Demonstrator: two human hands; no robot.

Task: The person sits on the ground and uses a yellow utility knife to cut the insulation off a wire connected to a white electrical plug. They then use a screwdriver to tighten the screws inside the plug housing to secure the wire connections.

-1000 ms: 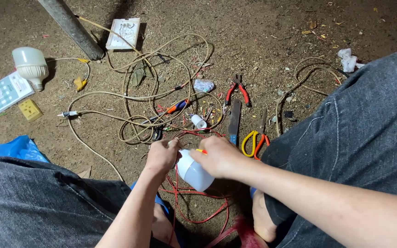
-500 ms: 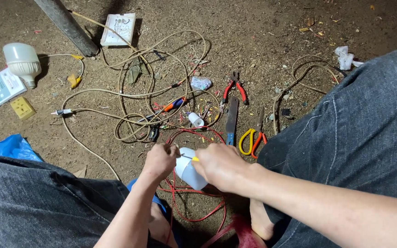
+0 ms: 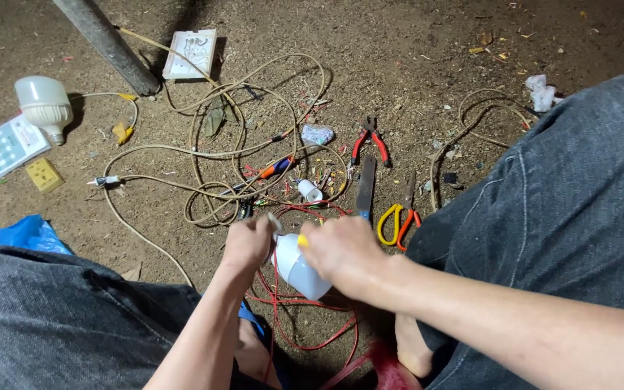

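A white bulb (image 3: pixel 299 271) lies slanted between my two hands, just above the dirt between my knees. My left hand (image 3: pixel 247 244) pinches its narrow base end, where a thin pale piece sticks up. My right hand (image 3: pixel 344 253) wraps the bulb's body from the right. A small yellow bit shows at its fingertips, and I cannot tell what it is. Thin red wires (image 3: pixel 283 318) loop on the ground under the bulb.
Beyond my hands lie yellow-handled scissors (image 3: pixel 397 220), a flat blade (image 3: pixel 366 186), red-handled pliers (image 3: pixel 371 141), an orange and blue screwdriver (image 3: pixel 276 167) and coiled beige cable (image 3: pixel 240 166). A second bulb (image 3: pixel 43 105), a box (image 3: pixel 0 152), a yellow socket (image 3: pixel 45 174) and a pole (image 3: pixel 106 43) are far left.
Both hands have stayed on the bulb and sit a little lower and further left in view. The things on the ground have not moved.
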